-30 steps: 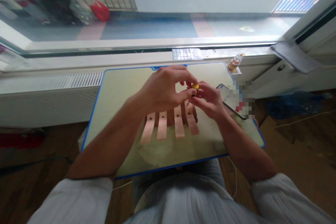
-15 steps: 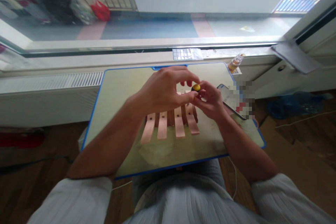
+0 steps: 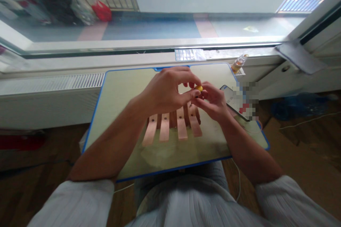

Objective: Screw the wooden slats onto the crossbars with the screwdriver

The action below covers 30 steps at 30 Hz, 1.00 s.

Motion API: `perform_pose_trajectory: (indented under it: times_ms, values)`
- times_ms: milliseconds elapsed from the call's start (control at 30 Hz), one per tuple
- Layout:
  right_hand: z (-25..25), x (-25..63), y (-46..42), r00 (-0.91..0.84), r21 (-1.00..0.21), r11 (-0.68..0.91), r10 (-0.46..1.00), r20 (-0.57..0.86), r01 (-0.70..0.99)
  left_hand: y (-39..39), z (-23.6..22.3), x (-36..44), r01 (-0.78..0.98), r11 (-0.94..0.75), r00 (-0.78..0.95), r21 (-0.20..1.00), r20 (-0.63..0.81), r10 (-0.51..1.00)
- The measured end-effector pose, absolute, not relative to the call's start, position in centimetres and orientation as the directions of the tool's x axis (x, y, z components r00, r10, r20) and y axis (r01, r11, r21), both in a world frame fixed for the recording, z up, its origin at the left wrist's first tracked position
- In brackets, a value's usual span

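Observation:
My left hand [image 3: 166, 90] and my right hand [image 3: 213, 101] meet above a small wooden frame of several pinkish slats [image 3: 172, 126] on a lap table [image 3: 119, 92]. Between the fingertips of both hands sits a small tool with a yellow rounded top [image 3: 198, 88], likely a short screwdriver. My right hand's fingers are curled round it. My left hand pinches with thumb and forefinger just beside it, at the far end of the rightmost slat; what that pinch holds is too small to see. The slats have small holes near their far ends.
A phone [image 3: 231, 100] lies on the table's right side, partly blurred out. A small amber bottle [image 3: 238, 63] and a blister pack [image 3: 188, 54] rest on the window ledge beyond. A white radiator grille [image 3: 53, 83] runs to the left.
Almost nothing has shifted. The yellow-topped tool turned slightly between my fingers, and my hands stayed in the same spot over the slats.

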State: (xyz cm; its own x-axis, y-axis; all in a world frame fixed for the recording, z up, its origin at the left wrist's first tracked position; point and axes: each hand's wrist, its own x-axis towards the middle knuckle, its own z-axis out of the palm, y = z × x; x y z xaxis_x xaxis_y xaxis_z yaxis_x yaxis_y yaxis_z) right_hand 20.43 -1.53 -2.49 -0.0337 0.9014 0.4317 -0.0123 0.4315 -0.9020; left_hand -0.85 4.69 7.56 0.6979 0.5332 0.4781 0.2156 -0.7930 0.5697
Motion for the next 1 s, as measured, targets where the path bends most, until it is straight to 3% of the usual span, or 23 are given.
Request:
perform_pose_trajectory:
  times_ms: [367,800,1000]
  values:
    - [-2.8,20.5,-1.4,-0.041,-0.881,0.473,0.88,0.473,-0.005,4.8,7.9,-1.2,0.238,-0.829,0.755,0.505,0.441,0.485]
    - [-2.5,19.9,-1.9,-0.033,-0.909,0.412,0.911,0.41,0.06,4.7,7.8,-1.1,0.236,-0.805,0.706,0.545,0.473,0.527]
    - [-1.8,20.3,-1.8,-0.046,-0.887,0.452,0.892,0.449,0.092,4.7,8.1,-1.3,0.24,-0.802,0.719,0.547,0.456,0.525]
